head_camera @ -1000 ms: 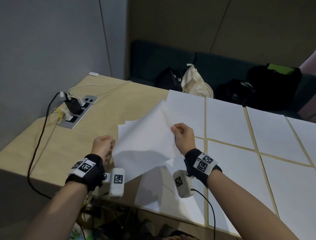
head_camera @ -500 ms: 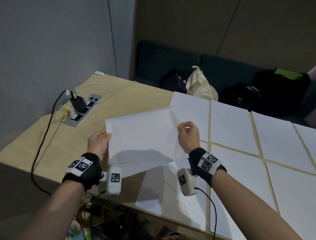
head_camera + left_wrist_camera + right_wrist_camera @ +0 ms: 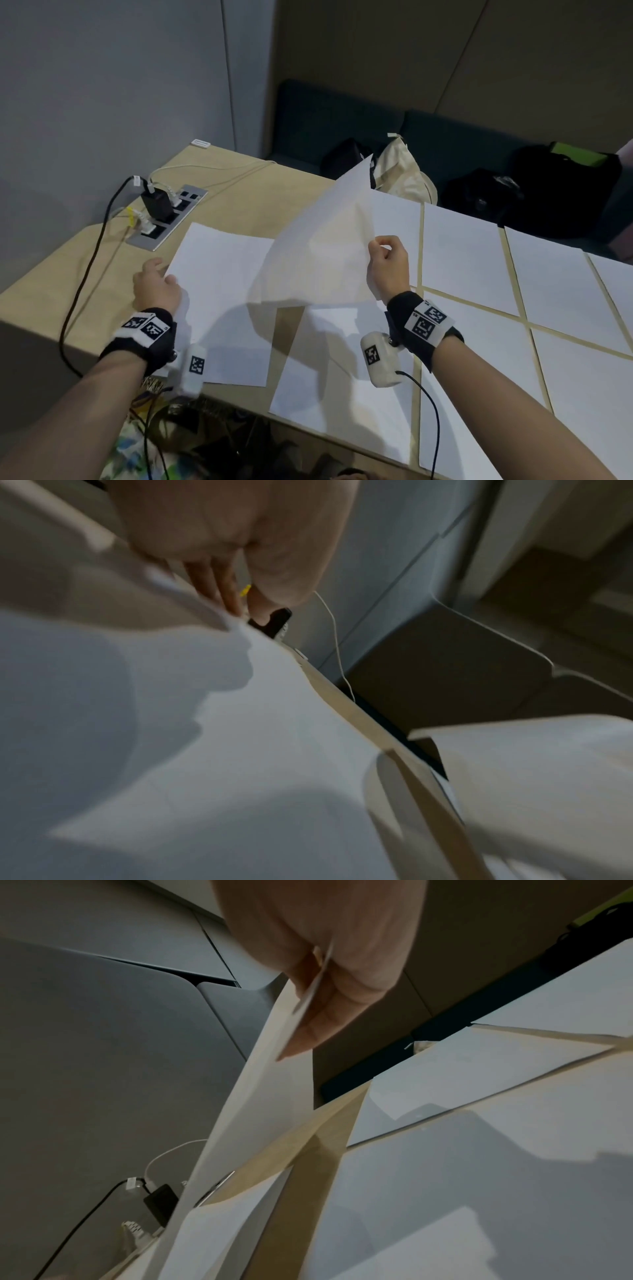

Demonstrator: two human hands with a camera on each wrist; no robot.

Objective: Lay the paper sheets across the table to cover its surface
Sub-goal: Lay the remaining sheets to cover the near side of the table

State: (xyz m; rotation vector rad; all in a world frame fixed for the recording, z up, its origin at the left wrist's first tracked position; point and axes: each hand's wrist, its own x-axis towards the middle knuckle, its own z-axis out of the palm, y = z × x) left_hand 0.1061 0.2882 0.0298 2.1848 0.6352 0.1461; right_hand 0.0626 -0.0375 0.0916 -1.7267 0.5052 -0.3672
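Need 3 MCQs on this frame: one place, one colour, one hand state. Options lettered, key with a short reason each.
1. Where does the power strip sit?
A. on the bench
B. recessed in the table at the far left
C. under the laid sheets

2. What colour is the tag on the cable at the strip?
A. yellow
B. red
C. blue

3. What is the right hand doing?
A. lying flat on the table
B. hanging idle
C. pinching a lifted paper sheet

Key: B, it is set in the tabletop near the wall. A, a yellow tag shows beside the plugs. C, the sheet's edge runs between its fingers in the right wrist view.
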